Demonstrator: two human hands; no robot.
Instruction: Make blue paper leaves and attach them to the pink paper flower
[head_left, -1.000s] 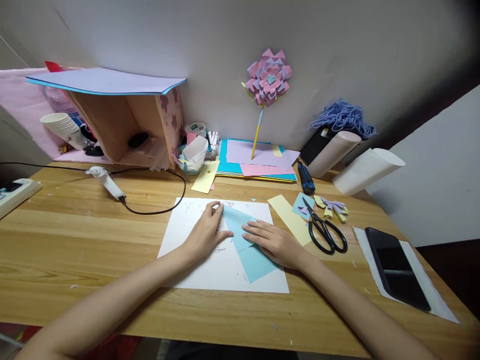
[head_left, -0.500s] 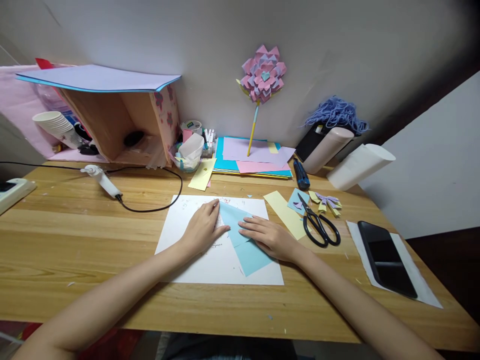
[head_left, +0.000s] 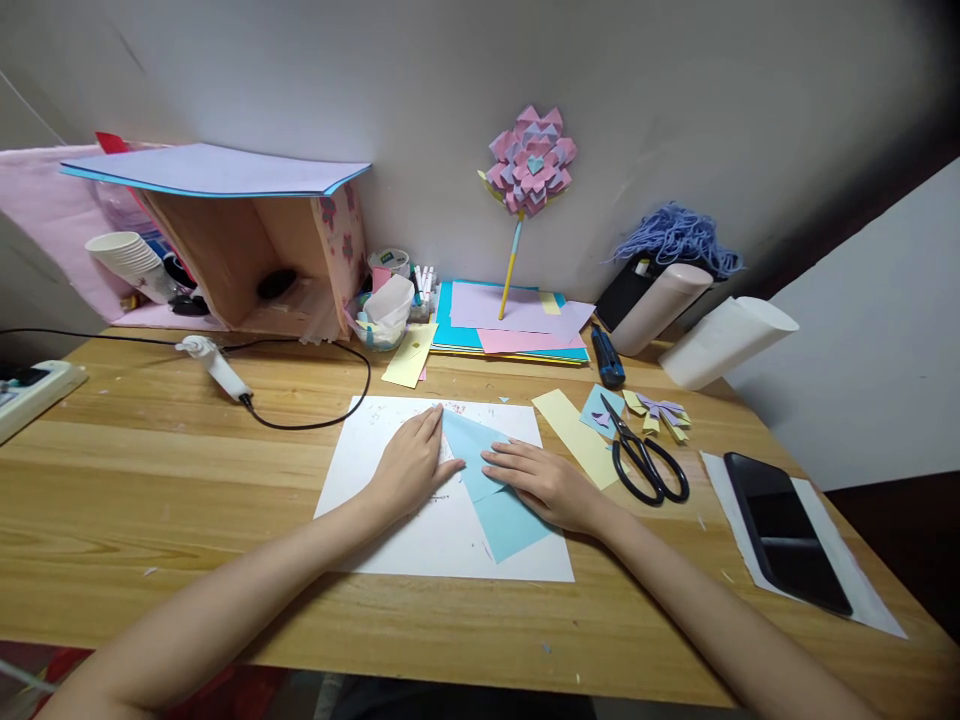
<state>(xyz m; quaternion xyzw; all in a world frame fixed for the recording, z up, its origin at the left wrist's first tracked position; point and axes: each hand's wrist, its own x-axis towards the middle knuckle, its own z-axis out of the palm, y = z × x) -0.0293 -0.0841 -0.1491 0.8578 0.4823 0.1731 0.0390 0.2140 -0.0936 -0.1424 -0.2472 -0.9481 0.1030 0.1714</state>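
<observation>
The blue paper (head_left: 491,508) lies aslant on the white sheet (head_left: 367,450) at the near middle of the table (head_left: 172,500), with the edge of a folded layer showing across it. The left hand (head_left: 411,458) rests at its far left edge, fingers pressed together and thumb set apart; whether it pinches the corner I cannot tell. The right hand (head_left: 551,485) lies flat over the right side, fingers nearly together.

Compared with a second ago, the left fingers have straightened, while the paper and right hand keep their places; I judge the paper is being held steady.

To the right are a yellow strip (head_left: 571,432), scissors (head_left: 643,458) and a phone (head_left: 784,530). The far tape roll (head_left: 388,262) has a green label, and the white sheet bears small marks; neither is legible.
</observation>
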